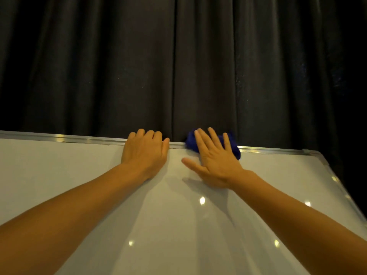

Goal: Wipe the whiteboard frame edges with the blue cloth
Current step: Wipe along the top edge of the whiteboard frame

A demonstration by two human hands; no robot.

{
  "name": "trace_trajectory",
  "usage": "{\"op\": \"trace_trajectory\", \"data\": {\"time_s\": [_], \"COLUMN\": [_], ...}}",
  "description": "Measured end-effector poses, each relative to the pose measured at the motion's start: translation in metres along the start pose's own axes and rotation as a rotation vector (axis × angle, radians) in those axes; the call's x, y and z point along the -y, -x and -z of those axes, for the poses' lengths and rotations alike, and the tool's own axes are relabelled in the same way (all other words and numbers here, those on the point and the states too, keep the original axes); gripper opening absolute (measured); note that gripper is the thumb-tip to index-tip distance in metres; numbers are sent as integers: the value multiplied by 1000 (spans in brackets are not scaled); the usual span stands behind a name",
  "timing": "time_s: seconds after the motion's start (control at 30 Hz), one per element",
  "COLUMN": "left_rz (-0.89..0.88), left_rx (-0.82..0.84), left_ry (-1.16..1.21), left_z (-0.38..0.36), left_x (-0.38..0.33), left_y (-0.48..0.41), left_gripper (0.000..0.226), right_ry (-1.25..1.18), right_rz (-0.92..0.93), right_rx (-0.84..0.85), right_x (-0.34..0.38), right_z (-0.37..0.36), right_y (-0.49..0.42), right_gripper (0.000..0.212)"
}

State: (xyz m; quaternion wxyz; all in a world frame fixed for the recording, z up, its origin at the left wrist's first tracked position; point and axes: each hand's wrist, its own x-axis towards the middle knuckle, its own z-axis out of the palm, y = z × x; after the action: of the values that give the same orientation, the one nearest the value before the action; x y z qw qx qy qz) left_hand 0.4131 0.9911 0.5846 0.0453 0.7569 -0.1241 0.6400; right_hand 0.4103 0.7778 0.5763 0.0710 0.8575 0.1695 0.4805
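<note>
A: Start nearest you. What do you have?

B: Your two bare forearms reach away from you across the whiteboard (178,225). Its white surface fills the near part of the view and carries several small bright reflections.

A: And your left hand?

B: Your left hand (146,150) lies palm-down on the board, left of centre. Its fingers are together and curl over the far metal frame edge (79,138). It grips the frame only; nothing else is in it.

A: Your right hand?

B: Your right hand (215,158) sits just to the right of the left one, a short gap apart. It is flat, with the fingers spread wide and the thumb pointing left across the board. It does not close around anything; it presses down on the blue cloth (232,148).

A: Where exactly is the cloth?

B: It is bunched under your right fingers, on the far frame edge. Blue shows past your fingertips and on the right side of your hand.

A: Further right?

B: The frame runs on to the far right corner (306,151), then turns back towards you along the right side.

A: And beyond the board?

B: A dark pleated curtain (178,66) hangs behind it, filling the far part of the view.
</note>
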Motion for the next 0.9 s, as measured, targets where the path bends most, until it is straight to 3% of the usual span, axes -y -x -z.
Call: {"op": "trace_trajectory", "data": {"time_s": [0.1,0.17,0.23,0.3,0.43,0.6,0.77,0.9], "left_rz": [3,15,0,-12,-30,-23,34,28], "left_rx": [97,231,303,346,328,330,369,362], "left_ry": [-31,-52,-61,-47,-74,-88,-120,-105], "left_z": [-3,-3,-8,-13,-16,-16,-11,-11], "left_x": [-4,1,2,-2,6,4,1,10], "left_y": [8,16,22,21,22,32,29,38], "left_gripper": [58,86,98,99,99,100,102,99], "right_ry": [46,60,22,-29,-12,-93,-99,-53], "right_rz": [156,39,-136,-104,30,-297,-97,-280], "right_rx": [-69,-69,-32,-39,-88,-33,-23,-8], "right_x": [-7,-39,-48,-19,-7,-47,2,-54], "right_z": [-8,-5,-7,-17,-25,-16,-27,-22], "right_y": [7,12,13,5,-1,15,1,12], "right_gripper": [92,92,98,99,76,86,70,78]}}
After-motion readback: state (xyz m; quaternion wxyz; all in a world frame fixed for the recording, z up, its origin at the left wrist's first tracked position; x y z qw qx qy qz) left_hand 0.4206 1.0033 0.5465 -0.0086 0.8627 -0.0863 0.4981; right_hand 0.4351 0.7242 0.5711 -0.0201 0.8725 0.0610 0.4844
